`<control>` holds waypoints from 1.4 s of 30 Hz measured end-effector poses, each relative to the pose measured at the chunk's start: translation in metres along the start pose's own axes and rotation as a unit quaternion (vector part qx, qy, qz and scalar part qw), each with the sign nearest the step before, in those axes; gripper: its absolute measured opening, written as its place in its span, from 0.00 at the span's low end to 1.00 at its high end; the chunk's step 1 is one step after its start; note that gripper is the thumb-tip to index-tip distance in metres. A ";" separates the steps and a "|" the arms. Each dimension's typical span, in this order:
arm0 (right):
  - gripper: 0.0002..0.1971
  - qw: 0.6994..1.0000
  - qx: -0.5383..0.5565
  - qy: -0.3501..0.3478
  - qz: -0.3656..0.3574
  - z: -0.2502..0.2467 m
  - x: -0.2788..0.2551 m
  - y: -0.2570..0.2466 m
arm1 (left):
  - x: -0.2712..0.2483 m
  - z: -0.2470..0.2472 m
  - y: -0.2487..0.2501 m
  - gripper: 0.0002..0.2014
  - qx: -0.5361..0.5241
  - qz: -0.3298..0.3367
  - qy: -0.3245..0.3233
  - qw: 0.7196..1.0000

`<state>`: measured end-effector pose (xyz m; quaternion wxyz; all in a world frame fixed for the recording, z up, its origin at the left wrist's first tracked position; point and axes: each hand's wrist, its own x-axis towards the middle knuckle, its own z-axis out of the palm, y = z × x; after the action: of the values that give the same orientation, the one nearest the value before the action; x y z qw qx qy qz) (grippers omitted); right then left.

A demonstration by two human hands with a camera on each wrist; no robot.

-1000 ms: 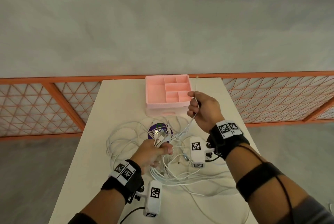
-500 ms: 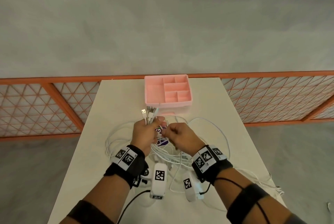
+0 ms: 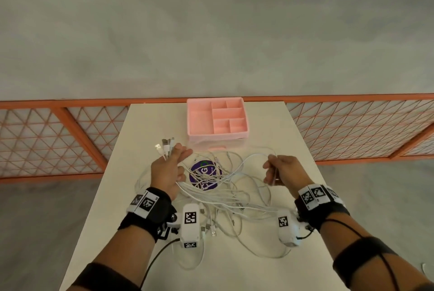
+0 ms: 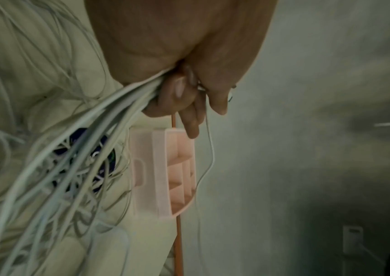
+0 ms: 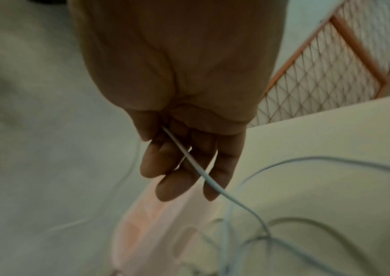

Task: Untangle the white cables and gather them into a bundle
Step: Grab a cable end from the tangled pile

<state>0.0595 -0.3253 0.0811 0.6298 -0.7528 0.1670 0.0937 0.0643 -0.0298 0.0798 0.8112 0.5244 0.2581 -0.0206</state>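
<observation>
Apart now, the right hand [image 3: 283,171] has swung away, pinching one cable [image 5: 190,158]; the left hand [image 3: 167,171] grips the white cables [image 4: 109,112], plug ends beyond its knuckles, loops blurred below it.

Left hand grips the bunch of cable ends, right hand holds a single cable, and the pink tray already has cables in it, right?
Not quite. The pink tray is empty in the head view. The rest holds: the left hand grips the bunch of cable ends, and the right hand holds a single cable.
</observation>
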 end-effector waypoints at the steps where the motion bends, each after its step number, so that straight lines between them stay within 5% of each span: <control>1: 0.18 0.998 0.060 -0.001 0.006 0.008 -0.003 -0.012 | -0.005 0.006 -0.004 0.15 0.013 -0.007 -0.021 1.000; 9: 0.19 0.965 0.245 -0.093 0.019 0.079 -0.024 -0.079 | -0.040 0.051 -0.028 0.21 0.072 0.015 -0.159 0.985; 16: 0.19 0.956 0.285 -0.064 0.009 0.078 -0.009 -0.101 | -0.048 0.041 -0.040 0.25 0.087 -0.015 -0.259 0.962; 19: 0.19 0.957 0.289 -0.027 -0.010 0.062 0.000 -0.110 | -0.051 0.030 -0.043 0.11 0.100 -0.042 -0.314 0.943; 21: 0.18 0.962 0.273 0.005 -0.022 0.047 0.008 -0.111 | -0.049 0.022 -0.043 0.11 0.105 -0.047 -0.323 0.939; 26: 0.16 0.996 0.008 0.087 -0.012 0.020 0.020 -0.087 | -0.036 0.018 -0.033 0.10 0.129 0.020 -0.222 0.966; 30: 0.19 0.939 -0.341 0.026 -0.036 0.025 0.006 -0.069 | -0.032 0.029 -0.029 0.09 0.162 0.054 -0.162 0.972; 33: 0.06 0.919 -0.339 0.007 -0.202 0.045 -0.007 -0.061 | -0.032 0.038 -0.029 0.09 0.207 0.069 -0.150 0.964; 35: 0.13 0.885 -0.337 -0.064 -0.314 0.060 -0.014 -0.059 | -0.031 0.041 -0.028 0.09 0.216 0.070 -0.156 0.961; 38: 0.18 0.868 -0.388 -0.157 -0.265 0.068 -0.020 -0.064 | -0.027 0.038 -0.030 0.10 0.210 0.059 -0.150 0.964; 42: 0.09 0.862 -0.404 -0.135 -0.274 0.052 -0.013 -0.083 | -0.026 0.021 -0.036 0.08 0.163 0.011 -0.156 0.974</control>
<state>0.0814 -0.2604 0.1523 0.2869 -0.9367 -0.1854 0.0770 0.0386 -0.0701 0.0677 0.7453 0.6425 0.1160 -0.1349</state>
